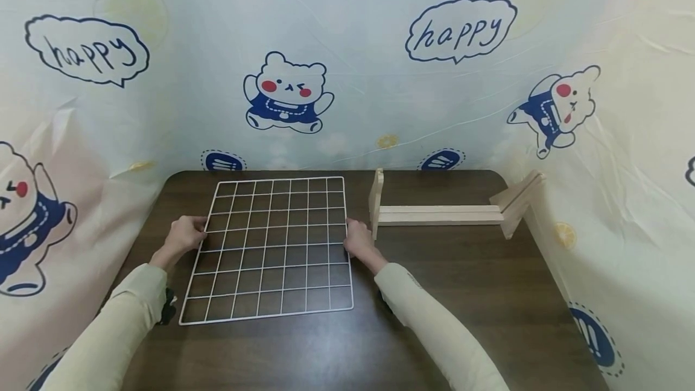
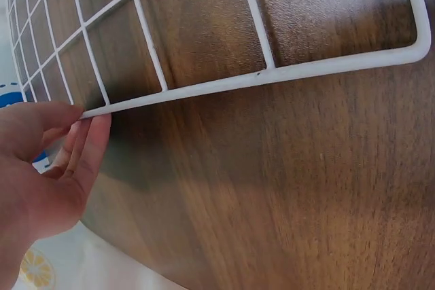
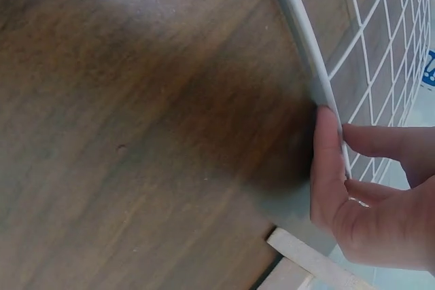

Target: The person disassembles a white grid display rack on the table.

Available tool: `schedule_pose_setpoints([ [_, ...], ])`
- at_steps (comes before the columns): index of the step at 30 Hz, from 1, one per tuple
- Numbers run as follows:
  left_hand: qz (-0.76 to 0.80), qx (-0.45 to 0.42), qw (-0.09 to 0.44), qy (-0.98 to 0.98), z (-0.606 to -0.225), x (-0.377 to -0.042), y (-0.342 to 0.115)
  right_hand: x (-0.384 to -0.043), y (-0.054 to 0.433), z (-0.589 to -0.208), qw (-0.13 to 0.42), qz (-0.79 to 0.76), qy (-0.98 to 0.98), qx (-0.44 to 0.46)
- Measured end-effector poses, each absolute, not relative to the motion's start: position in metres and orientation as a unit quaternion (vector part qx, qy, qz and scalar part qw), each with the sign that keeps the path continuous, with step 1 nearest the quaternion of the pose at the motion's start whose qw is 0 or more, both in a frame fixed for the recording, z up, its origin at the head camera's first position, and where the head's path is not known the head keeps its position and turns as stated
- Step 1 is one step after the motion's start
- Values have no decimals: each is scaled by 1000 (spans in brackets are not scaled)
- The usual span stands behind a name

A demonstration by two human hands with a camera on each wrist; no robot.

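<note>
A white wire grid panel (image 1: 264, 247) lies over the left part of the dark wooden table, its frame running close above the wood. My left hand (image 1: 186, 234) grips the panel's left edge, and in the left wrist view the thumb (image 2: 58, 113) is on top with the other fingers below the wire. On the opposite edge my right hand (image 1: 361, 239) pinches the frame; the right wrist view has its fingers on both sides of the wire (image 3: 319, 66). To the right of that hand stands a pale wooden frame (image 1: 440, 215) with an upright end piece on each side.
The brown wood-grain table (image 1: 461, 294) has a rounded far corner on each side. A patterned cloth (image 1: 369, 95) with printed bears hangs behind and along both sides. The wooden frame's left end piece (image 1: 376, 201) stands close to my right hand.
</note>
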State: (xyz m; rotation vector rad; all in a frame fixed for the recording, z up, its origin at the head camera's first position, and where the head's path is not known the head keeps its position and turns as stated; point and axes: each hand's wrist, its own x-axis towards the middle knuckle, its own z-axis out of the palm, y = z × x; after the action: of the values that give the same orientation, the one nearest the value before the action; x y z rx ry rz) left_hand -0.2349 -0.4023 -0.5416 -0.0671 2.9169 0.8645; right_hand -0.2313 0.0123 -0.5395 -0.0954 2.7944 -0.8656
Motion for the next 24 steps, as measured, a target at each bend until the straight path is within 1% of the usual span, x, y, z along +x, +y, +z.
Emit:
schedule_pose_setpoints([
  [7,248,-43,65,966,-545,-239,-401,-232,11,-533,133,-299,944,-40],
  [11,226,-31,67,971,-545,-240,-400,-233,7,-532,147,-295,944,-23],
  [18,184,1,47,982,-545,-239,-397,-235,-1,-530,151,-256,955,-1],
  [24,169,-15,43,985,-547,-240,-394,-236,-2,-532,152,-255,955,9],
])
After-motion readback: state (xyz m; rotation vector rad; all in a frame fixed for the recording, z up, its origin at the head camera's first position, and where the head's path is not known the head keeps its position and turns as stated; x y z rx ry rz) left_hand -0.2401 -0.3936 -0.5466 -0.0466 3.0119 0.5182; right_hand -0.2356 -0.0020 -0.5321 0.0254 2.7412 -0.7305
